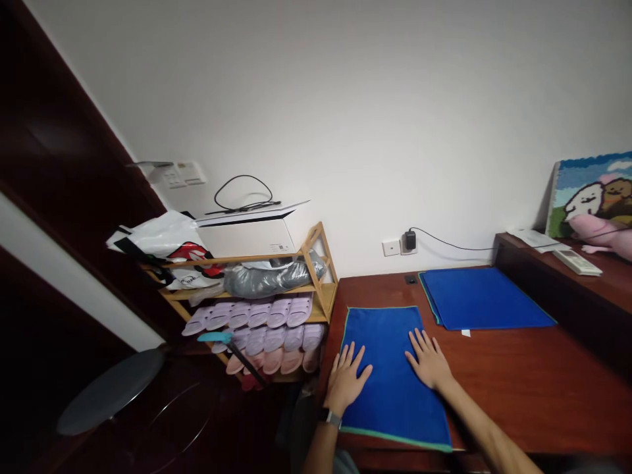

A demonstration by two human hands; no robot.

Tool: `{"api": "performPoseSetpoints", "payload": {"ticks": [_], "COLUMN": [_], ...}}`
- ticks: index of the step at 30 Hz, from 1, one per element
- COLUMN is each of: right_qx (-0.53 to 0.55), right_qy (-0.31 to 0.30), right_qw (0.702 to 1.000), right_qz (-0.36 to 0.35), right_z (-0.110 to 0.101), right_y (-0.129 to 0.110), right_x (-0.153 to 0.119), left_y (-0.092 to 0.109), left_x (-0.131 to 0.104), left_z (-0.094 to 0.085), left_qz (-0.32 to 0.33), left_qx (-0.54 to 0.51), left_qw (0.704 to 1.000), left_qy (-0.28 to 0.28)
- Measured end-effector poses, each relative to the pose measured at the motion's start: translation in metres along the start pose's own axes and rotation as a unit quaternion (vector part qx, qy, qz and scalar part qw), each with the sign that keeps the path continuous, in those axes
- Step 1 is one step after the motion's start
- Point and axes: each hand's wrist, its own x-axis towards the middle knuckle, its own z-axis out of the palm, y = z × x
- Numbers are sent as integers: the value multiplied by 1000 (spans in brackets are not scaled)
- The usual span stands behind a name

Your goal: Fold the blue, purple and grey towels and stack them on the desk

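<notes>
A blue cloth (390, 368) with green edging lies flat on the reddish-brown desk (523, 375), its near edge close to the desk's front. My left hand (346, 380) rests on the cloth's left side, fingers spread. On the right side of the same cloth, my right hand (428, 361) lies flat with its fingers apart. Neither hand grips anything. Farther back on the right lies a folded stack of blue cloth (486, 297) with the same green edging, apart from both hands.
Left of the desk stands a wooden rack (323, 299) holding lilac slippers (259, 315), a white box (247, 237) and bags. A round stool (113, 388) is at lower left. A black plug (410, 239) sits in the wall. A remote control (577, 262) lies on the raised ledge.
</notes>
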Motion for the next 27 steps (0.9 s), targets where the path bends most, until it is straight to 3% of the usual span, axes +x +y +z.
{"api": "performPoseSetpoints", "payload": {"ticks": [4,7,9,13,19,22,25,27], "right_qx": [-12,17,33,38,30,33,44,42], "right_qy": [21,69,70,65,83,84,89,73], "right_qw": [999,997,997,997,995,995,995,996], "right_qz": [25,25,-1,-26,-45,-37,-31,-30], "right_z": [-7,13,28,43,57,49,16,-7], "right_y": [-4,-7,-4,14,41,41,29,19], "right_x": [-6,-41,-66,-99,-122,-104,-53,-11], "left_y": [-7,-8,-6,2,2,5,23,43], "left_x": [0,-13,-24,-47,-83,-75,-41,-9], "left_z": [-3,2,7,16,22,14,-3,-13], "left_qz": [11,24,20,2,-2,14,42,73], "left_qx": [-7,4,18,35,26,24,12,-1], "left_qw": [999,1000,998,997,997,996,993,993], "left_qy": [-37,19,61,73,74,82,109,98]}}
